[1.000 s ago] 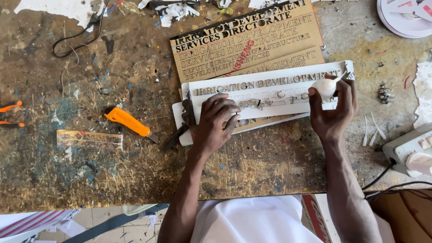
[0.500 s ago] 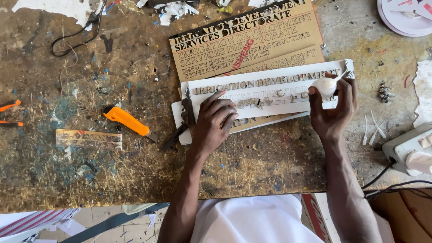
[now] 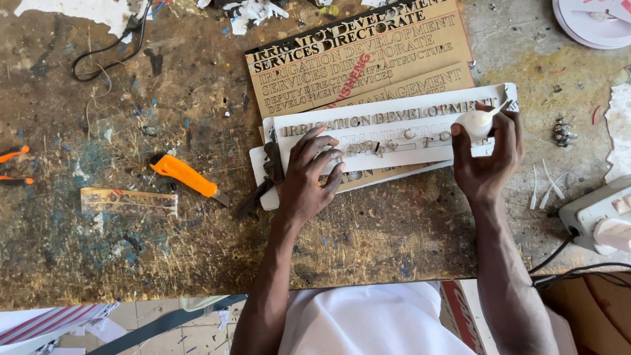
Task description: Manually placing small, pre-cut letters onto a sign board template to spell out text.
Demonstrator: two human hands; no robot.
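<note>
both hands on white sign plate (image 3: pixel 420 141); right hand (image 3: pixel 488 158) grips glue bottle (image 3: pixel 476 123).

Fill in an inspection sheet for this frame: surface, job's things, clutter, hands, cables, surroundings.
Surface: worn wooden workbench, stained with paint and scratches.
Job's things: white sign panel carrying cut-out letters, lying over a tan lettered board; small white squeeze bottle.
Clutter: orange utility knife, clear ruler, orange-handled tool at the left edge, paper scraps, white slivers, white round object top right.
Hands: left hand presses fingers on the panel's letters; right hand holds the bottle.
Cables: black wire top left; black leads running to a white power strip.
Surroundings: tiled floor below the bench edge.
</note>
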